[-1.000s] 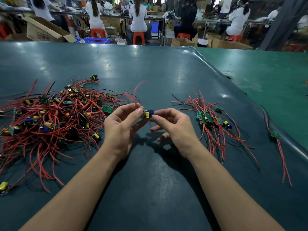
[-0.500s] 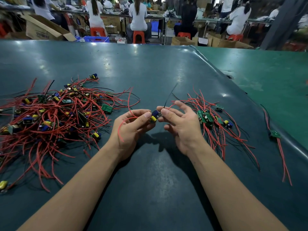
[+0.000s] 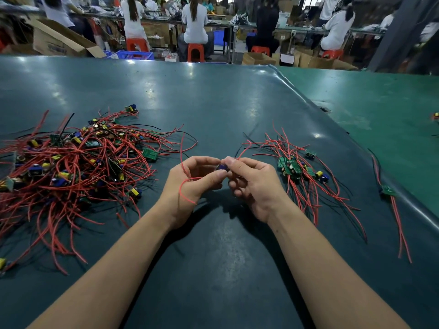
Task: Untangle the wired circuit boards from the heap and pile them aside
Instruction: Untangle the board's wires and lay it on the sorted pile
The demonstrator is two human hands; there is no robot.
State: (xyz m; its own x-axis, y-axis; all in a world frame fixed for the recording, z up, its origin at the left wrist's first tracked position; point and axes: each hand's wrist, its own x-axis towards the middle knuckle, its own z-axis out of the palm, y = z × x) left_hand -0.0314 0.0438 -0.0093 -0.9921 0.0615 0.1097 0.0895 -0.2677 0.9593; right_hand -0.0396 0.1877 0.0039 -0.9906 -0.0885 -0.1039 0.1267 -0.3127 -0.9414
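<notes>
On the left of the dark green table (image 3: 213,110) lies the big heap (image 3: 78,167) of red wires and small boards, looking just as it did a moment ago. Just right of it, near the middle, the left hand (image 3: 190,184) is curled, its thumb and forefinger pinching one small board (image 3: 222,166) with a blue part on it. A red wire (image 3: 184,186) from that board now loops across the back of this hand and down past the wrist; half a second ago the loop sat lower in the palm and a black wire stuck straight up from the board, which now trails off to the right instead. The right hand (image 3: 254,186) meets the left at the same board, thumb and forefinger pinching it, the other fingers bent under. A second ago the board showed plainly between the fingertips; now the fingers cover most of it. Both hands are held just above the table. To the right lies the sorted pile (image 3: 299,169) of green boards with their wires fanned out, unchanged. Farther right, near the table's raised edge, one lone board (image 3: 388,191) lies by itself.
</notes>
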